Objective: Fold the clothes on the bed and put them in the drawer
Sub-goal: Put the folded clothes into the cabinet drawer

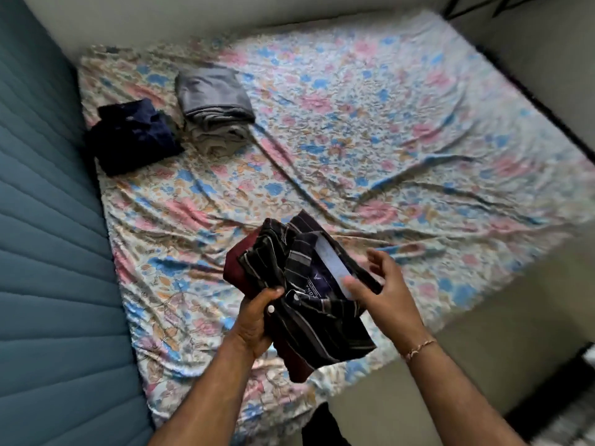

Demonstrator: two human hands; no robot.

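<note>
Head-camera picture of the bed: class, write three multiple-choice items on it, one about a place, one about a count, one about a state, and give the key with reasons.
1. Where does the grey folded pile lie?
A. far left of the bed
B. on the floor
C. in a drawer

2. How many folded piles rest on the floral sheet?
A. none
B. two
C. five

3. What does the left hand do?
A. hangs idle
B. presses the sheet
C. grips the striped shirt

Key: 1 A, it sits near the blue headboard; 2 B, the grey pile and the navy pile; 3 C, its fingers curl round the cloth.
</note>
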